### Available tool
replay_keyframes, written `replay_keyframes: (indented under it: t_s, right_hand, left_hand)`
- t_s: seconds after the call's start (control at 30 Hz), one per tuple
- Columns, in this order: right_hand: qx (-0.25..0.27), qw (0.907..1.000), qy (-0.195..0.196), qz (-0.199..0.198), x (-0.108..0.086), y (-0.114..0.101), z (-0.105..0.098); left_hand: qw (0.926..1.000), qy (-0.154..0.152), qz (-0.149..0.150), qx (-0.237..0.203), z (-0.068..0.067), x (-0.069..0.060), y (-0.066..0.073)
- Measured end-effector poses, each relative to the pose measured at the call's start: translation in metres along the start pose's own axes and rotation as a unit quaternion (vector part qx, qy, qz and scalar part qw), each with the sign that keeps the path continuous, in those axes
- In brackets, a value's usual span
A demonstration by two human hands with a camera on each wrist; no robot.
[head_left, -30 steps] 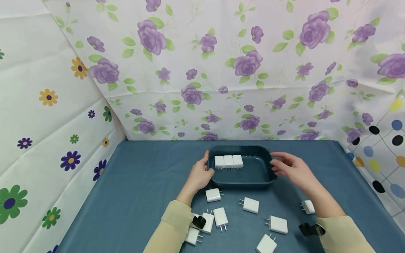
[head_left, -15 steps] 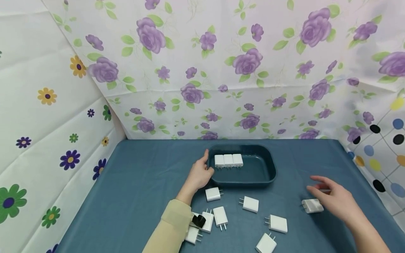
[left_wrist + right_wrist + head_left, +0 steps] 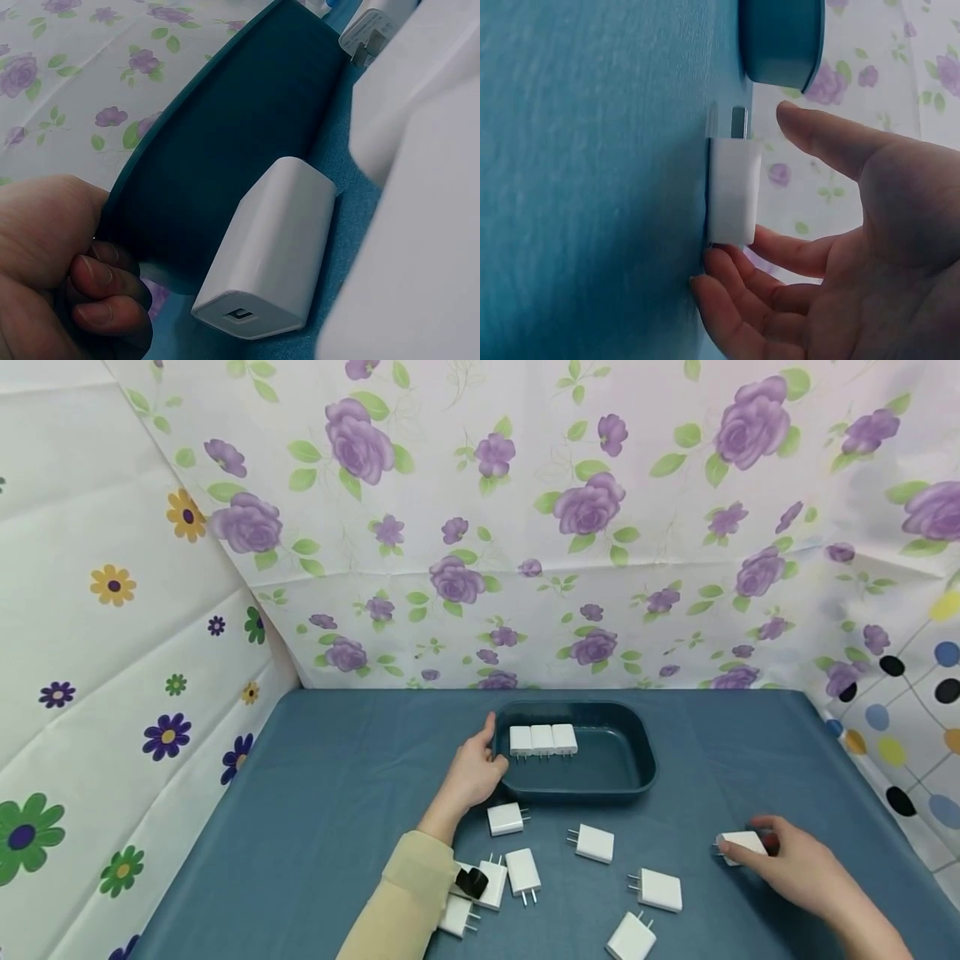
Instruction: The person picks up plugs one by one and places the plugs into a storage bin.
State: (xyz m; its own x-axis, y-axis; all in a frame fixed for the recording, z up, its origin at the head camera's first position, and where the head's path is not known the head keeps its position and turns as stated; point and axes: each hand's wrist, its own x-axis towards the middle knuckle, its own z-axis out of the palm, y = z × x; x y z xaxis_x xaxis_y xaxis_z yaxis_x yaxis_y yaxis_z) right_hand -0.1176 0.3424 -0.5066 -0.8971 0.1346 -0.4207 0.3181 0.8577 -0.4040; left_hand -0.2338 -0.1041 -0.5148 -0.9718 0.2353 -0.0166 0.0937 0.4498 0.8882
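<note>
White charger (image 3: 745, 840) lies between the spread thumb and fingers of the right hand (image 3: 804, 867), contact unclear; leftward, the left hand (image 3: 472, 772) grips the tray (image 3: 611, 766).

High head, close wrist views; common tray (image 3: 577, 795)

In the head view, a cream sleeve (image 3: 405, 885) and a black wrist device (image 3: 472, 883) partly cover a cluster of white chargers (image 3: 455, 916), and the bottom edge clips another charger (image 3: 630, 935). A charger (image 3: 746, 841) hides some fingers of the right grip (image 3: 795, 860). In the left wrist view, large white shapes (image 3: 427, 240) run off at right, while fine print (image 3: 369, 27) above is too small to read.
</note>
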Motion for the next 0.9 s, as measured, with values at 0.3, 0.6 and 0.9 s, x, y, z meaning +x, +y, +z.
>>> replay_keyframes:
  t_s: [0.3,0.6,0.9]
  right_hand:
    - [-0.033,0.9994,0.005,-0.013,-0.0028,-0.0093,0.0026]
    - [-0.033,0.9994,-0.001,0.010,-0.0015,-0.0098,0.0034]
    - [-0.021,0.9995,-0.008,-0.021,0.0020,-0.0070,0.0013]
  left_hand:
    - [1.0000,-0.002,0.003,-0.004,-0.0001,0.0000,0.0005]
    - [1.0000,0.002,-0.002,-0.003,-0.0006,-0.0004,0.0025]
    - [1.0000,0.004,0.002,-0.005,-0.0006,-0.0012,0.0017]
